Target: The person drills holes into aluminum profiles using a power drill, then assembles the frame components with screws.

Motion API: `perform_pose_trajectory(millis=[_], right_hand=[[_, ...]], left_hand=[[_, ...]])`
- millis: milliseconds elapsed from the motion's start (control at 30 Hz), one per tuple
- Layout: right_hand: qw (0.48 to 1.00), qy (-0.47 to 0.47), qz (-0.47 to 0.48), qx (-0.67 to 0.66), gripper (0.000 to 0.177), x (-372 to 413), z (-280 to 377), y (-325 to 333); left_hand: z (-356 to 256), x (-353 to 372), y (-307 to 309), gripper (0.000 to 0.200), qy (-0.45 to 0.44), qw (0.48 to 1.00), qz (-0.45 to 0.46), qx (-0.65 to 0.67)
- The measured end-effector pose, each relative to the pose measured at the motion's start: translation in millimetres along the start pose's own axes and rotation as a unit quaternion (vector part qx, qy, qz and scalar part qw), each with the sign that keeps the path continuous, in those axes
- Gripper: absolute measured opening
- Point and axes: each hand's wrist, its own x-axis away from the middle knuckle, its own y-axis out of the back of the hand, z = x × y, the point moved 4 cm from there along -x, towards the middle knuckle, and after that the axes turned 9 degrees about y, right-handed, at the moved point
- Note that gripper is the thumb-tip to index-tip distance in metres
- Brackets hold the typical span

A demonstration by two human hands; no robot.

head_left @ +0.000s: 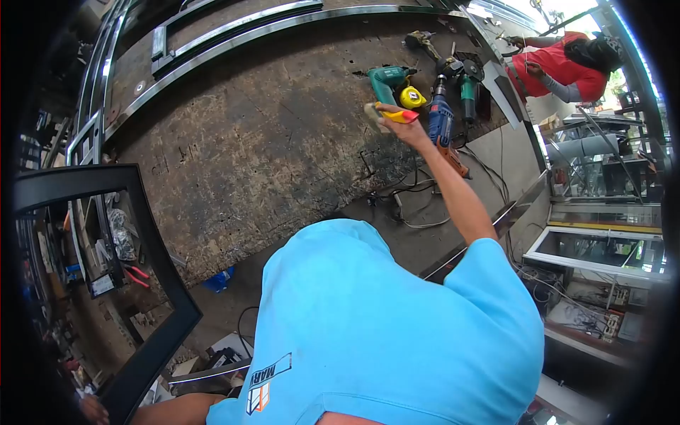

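Observation:
My right hand (406, 132) reaches over the worn workbench (262, 134), closed around a brush (398, 115) with a yellow and red handle and a pale end. Just beyond that hand lie a green power drill (384, 81) and a yellow tape measure (411, 97). At the lower left, my left hand (93, 409) is closed on the edge of a black rectangular frame (185, 312). The frame stands tilted by the bench's left end. Part of the left hand is dim and hidden by the frame.
A blue drill (440, 120), a green angle grinder (468, 95) and another tool (423, 42) crowd the bench's right end. Cables (425, 205) hang below. Metal profiles (234, 32) lie along the far edge. A person in red (559, 67) works beyond.

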Motion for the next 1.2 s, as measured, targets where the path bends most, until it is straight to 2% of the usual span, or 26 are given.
perform_pose_trajectory(millis=[33, 67, 100, 133, 167, 267, 300, 333, 367, 433, 467, 533, 567, 633, 700, 767, 800, 867, 900, 967, 1000, 1033, 1067, 1100, 1167, 1200], right_hand=[[0.987, 0.095, -0.124, 0.023, 0.034, -2, 6, 0], [0.976, -0.067, 0.099, 0.183, 0.038, 8, -6, -6], [0.92, -0.218, 0.305, 0.118, 0.035, 25, -14, -6], [0.796, -0.353, 0.489, 0.047, 0.031, 47, 14, -7], [0.797, -0.352, 0.488, 0.047, 0.031, 63, 12, -1], [0.986, -0.133, 0.098, 0.018, 0.03, 62, 8, 20], [0.991, -0.088, -0.097, -0.015, 0.033, 60, 5, 22], [0.977, -0.146, -0.145, 0.046, 0.028, 73, -13, 8], [0.985, -0.108, -0.025, 0.134, 0.028, 78, -23, -15], [0.97, -0.196, 0.051, -0.133, 0.025, 77, 42, -55], [0.969, -0.2, 0.052, -0.139, 0.025, 81, 36, -63], [0.98, -0.087, -0.164, -0.077, 0.02, 80, 20, -56], [0.979, -0.089, -0.166, -0.08, 0.02, 85, 20, -71], [0.932, -0.108, -0.182, 0.294, 0.018, 89, 31, -107], [0.993, 0.072, -0.089, 0.005, 0.02, 89, 56, -176], [0.952, -0.064, 0.135, -0.268, 0.018, 62, 107, -181], [0.976, 0.1, 0.038, -0.191, 0.018, 45, 94, -164], [0.961, 0.168, -0.128, 0.176, 0.017, 10, 53, -110], [0.943, 0.02, -0.211, 0.256, 0.017, -2, 30, -91], [0.888, -0.01, -0.244, 0.389, 0.014, -21, 28, -92], [0.889, -0.005, -0.246, 0.387, 0.014, -25, 27, -94], [0.977, 0.1, -0.116, 0.148, 0.013, -34, 40, -106], [0.976, 0.19, 0.032, -0.107, 0.014, -36, 52, -117], [0.974, 0.192, 0.04, -0.11, 0.014, -47, 40, -105], [0.939, 0.188, -0.204, 0.203, 0.016, -73, 14, -49], [0.896, -0.007, -0.177, 0.407, 0.02, -73, -1, -47]], left_hand=[[2, -1, -1, 0.036, -0.001, 1.0, 0.0, 0.003], [2, -3, -2, 0.036, 0.001, 1.0, -0.004, -0.002], [1, -4, -3, 0.036, 0.003, 1.0, -0.009, -0.009], [-1, -2, -6, 0.035, 0.006, 1.0, -0.014, 0.005], [-2, -1, -8, 0.035, 0.005, 1.0, -0.014, 0.005], [1, 1, -27, 0.039, 0.003, 0.997, -0.042, -0.058], [0, 1, -21, 0.039, 0.009, 0.997, -0.042, -0.063], [2, 1, -13, 0.04, 0.01, 0.998, -0.03, -0.06], [1, 1, -6, 0.04, 0.01, 0.998, -0.018, -0.057], [4, -1, -10, 0.04, 0.011, 0.999, -0.017, -0.05], [3, -3, -10, 0.041, 0.012, 0.998, -0.017, -0.06], [3, -5, -13, 0.041, 0.004, 0.997, -0.023, -0.076], [1, -8, -14, 0.041, 0.005, 0.997, -0.019, -0.077], [2, -7, -16, 0.041, 0.003, 0.998, -0.017, -0.064], [4, -13, -14, 0.041, 0.003, 0.998, 0.0, -0.064], [8, -14, -23, 0.041, 0.003, 0.998, 0.011, -0.068], [12, -15, -32, 0.041, 0.006, 0.998, -0.003, -0.057], [6, -10, -40, 0.039, 0.0, 0.998, -0.038, -0.05], [-1, -5, -46, 0.039, -0.005, 0.997, -0.043, -0.059], [-9, 0, -64, 0.039, 0.007, 0.996, -0.051, -0.077], [-13, 2, -70, 0.039, 0.002, 0.995, -0.052, -0.079], [-18, 8, -77, 0.04, -0.01, 0.993, -0.062, -0.095], [-26, 13, -85, 0.042, -0.017, 0.991, -0.073, -0.114], [-33, 16, -92, 0.043, -0.025, 0.987, -0.083, -0.132], [-42, 19, -114, 0.043, -0.048, 0.982, -0.103, -0.153], [-45, 22, -126, 0.043, -0.072, 0.976, -0.115, -0.169]])
